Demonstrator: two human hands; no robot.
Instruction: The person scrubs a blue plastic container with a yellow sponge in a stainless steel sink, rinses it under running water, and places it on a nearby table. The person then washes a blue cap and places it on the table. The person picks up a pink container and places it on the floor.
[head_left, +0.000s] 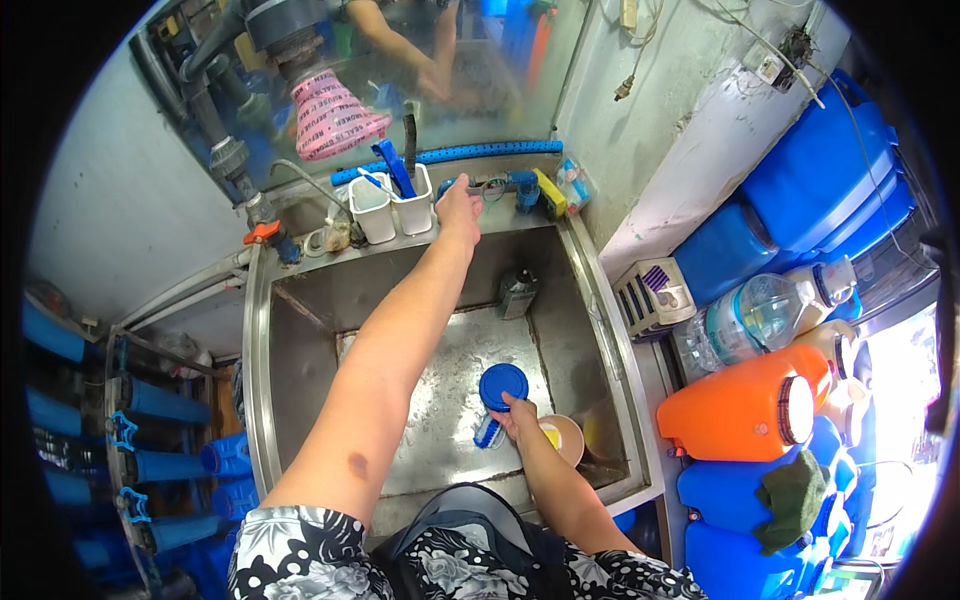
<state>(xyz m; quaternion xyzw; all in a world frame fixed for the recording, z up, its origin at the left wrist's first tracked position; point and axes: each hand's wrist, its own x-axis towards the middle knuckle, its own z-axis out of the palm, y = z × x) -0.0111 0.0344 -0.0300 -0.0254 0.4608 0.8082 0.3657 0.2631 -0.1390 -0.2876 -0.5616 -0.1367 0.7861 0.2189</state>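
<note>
In the stainless steel sink (450, 465), my right hand (519, 416) grips a round blue plastic lid (502, 384) by its near edge, thumb on top. Just under it is a blue-and-white scrub brush (488, 433); whether my fingers touch it is not clear. A pinkish bowl (574, 444) with something yellow in it sits beside my right wrist. My left hand (459, 208) reaches to the back ledge, at the blue pipe fitting (517, 180) and right of two white plastic containers (373, 211). Its fingers partly hide what they touch.
A dark bottle (517, 292) stands in the sink's back right corner. A pink-wrapped pipe end (334, 116) hangs above the ledge; an orange-handled valve (262, 232) is at left. Right of the sink are an orange jug (727, 409), a clear bottle (750, 319) and several blue containers (739, 495).
</note>
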